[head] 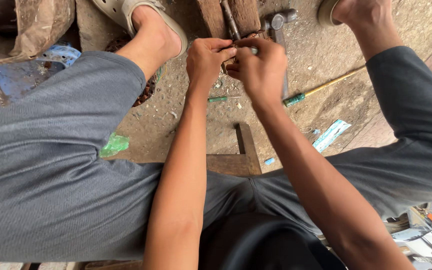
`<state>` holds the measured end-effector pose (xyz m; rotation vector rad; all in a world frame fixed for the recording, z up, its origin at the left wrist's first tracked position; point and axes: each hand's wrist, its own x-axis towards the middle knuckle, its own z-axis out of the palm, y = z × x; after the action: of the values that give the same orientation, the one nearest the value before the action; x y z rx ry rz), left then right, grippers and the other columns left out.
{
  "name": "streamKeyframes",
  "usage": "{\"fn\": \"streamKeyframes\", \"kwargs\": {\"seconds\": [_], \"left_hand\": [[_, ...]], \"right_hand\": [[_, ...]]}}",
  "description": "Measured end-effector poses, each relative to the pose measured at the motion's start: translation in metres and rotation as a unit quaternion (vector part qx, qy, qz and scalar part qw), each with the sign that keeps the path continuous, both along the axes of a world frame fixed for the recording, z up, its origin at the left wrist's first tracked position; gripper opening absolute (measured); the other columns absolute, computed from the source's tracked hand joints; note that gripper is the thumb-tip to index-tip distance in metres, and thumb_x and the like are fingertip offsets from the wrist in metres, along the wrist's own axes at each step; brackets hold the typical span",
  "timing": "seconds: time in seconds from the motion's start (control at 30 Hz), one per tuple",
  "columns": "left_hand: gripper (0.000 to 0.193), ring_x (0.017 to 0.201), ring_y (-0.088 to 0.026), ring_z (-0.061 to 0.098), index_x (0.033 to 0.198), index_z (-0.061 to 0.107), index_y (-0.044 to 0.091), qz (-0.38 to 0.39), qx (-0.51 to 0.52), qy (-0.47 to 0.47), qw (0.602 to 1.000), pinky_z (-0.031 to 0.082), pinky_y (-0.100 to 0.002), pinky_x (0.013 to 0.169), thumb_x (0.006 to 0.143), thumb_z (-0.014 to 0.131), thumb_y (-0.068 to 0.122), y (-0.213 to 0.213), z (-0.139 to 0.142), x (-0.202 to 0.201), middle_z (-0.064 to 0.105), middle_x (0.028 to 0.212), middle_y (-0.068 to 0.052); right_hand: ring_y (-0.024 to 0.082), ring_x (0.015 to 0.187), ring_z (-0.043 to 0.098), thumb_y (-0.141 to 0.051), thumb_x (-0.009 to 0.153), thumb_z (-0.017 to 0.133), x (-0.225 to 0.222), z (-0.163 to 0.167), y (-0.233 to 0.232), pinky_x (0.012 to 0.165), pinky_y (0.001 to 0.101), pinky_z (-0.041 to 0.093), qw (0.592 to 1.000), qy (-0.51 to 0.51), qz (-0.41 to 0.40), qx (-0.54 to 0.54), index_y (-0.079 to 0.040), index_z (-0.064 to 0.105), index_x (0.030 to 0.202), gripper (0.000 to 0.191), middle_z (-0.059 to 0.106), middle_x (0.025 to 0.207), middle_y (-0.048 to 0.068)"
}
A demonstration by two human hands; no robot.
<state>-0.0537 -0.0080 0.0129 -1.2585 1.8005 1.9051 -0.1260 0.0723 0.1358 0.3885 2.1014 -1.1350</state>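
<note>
The setting was a rough, informal repair workshop at floor level. A hammer [276, 22] and a wooden block [228, 15] lay on the gritty, debris-strewn dirt floor [191, 125], with a green-tipped yellow rod [321, 89], coiled copper windings [146, 90] and a low wooden stool [243, 155].

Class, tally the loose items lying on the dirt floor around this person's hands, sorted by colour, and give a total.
Green: 3 (plastic scrap, short stick piece, taped end of the yellow rod)
Pale blue: 2 (flat wrapper, small chip)
Grey metal: 1 (hammer head)
Total: 6
Both the left hand and right hand pinch something small, too hidden to count.
</note>
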Motion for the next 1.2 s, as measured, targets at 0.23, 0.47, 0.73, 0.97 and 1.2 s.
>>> {"fn": "streamKeyframes", "kwargs": {"seconds": [0.23,0.47,0.73,0.97,1.2], "left_hand": [[0.032,0.098,-0.020,0.078,0.106,0.081,0.014,-0.041,-0.025,-0.004,0.999,0.056,-0.031,0.085,0.076,0.086,0.026,-0.001,-0.001,0.001,0.080,0.105,-0.007],[0.036,0.122,-0.031,0.068,0.129,0.070,0.011,-0.119,-0.092,0.168,0.974,0.051,-0.038,0.104,0.093,0.069,0.007,0.003,0.002,0.005,0.071,0.131,-0.013],[0.036,0.115,-0.032,0.071,0.130,0.069,0.011,-0.167,-0.110,0.100,0.975,0.054,-0.038,0.097,0.094,0.065,0.005,0.003,0.020,0.004,0.074,0.123,-0.013],[0.038,0.116,-0.028,0.073,0.130,0.068,0.009,-0.152,-0.098,0.127,0.975,0.056,-0.036,0.097,0.092,0.066,0.003,0.004,0.009,0.005,0.075,0.122,-0.015],[0.037,0.115,-0.026,0.074,0.129,0.070,0.010,-0.140,-0.088,0.127,0.978,0.057,-0.035,0.097,0.092,0.068,0.003,0.006,-0.003,0.008,0.076,0.122,-0.014]], "right_hand": [[0.023,0.092,0.080,-0.007,0.104,0.057,0.017,0.023,0.103,0.080,0.0336,0.061,0.972,0.093,0.206,0.059,0.004,0.058,0.140,0.038,0.076,0.115,0.023],[0.033,0.099,0.077,0.010,0.090,0.066,0.029,0.010,0.124,0.085,0.0338,0.063,0.867,0.279,0.413,0.011,0.002,0.070,0.129,0.039,0.068,0.138,0.017],[0.034,0.111,0.073,0.007,0.093,0.067,0.029,-0.009,0.121,0.091,0.0351,0.063,0.798,0.362,0.481,0.019,0.000,0.069,0.133,0.041,0.064,0.142,0.017],[0.037,0.113,0.072,0.009,0.093,0.066,0.037,-0.011,0.123,0.094,0.0375,0.062,0.819,0.350,0.454,0.004,0.002,0.068,0.133,0.041,0.063,0.143,0.019],[0.039,0.116,0.071,0.011,0.093,0.063,0.032,-0.013,0.121,0.093,0.0380,0.063,0.808,0.352,0.473,0.008,0.001,0.068,0.134,0.042,0.062,0.143,0.021]]}}
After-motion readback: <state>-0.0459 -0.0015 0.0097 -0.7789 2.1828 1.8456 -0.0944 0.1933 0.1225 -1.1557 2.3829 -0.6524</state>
